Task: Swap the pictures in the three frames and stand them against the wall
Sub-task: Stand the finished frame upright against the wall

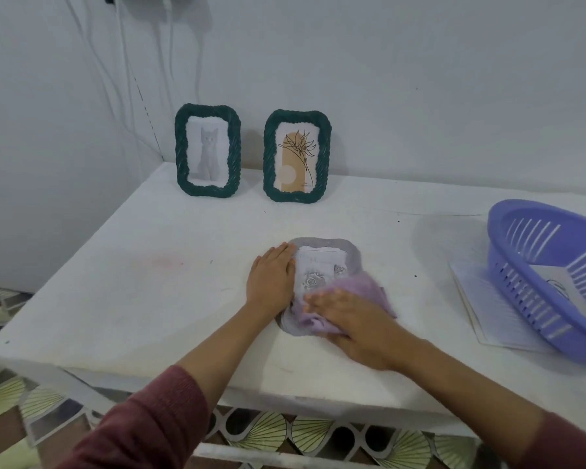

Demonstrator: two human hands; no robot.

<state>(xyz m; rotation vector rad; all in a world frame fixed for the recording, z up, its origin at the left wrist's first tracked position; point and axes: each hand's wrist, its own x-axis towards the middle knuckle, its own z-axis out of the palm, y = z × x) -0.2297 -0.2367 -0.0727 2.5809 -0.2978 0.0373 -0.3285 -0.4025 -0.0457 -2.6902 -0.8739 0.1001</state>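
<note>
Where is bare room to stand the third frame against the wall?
Bare: the wall-side strip right of the flower frame, toward the basket; also the left half of the table, before the cat frame. Crowded: centre, left hand and right hand over the grey frame; far right, the basket.

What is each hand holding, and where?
Right hand presses a lilac cloth low on the grey picture frame; left hand rests on its left edge.

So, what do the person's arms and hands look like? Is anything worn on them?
The left hand and the right hand are bare: no gloves, rings or watch show. Each arm wears a dark red sleeve, the left sleeve and the right sleeve, which leaves the forearm uncovered.
</note>
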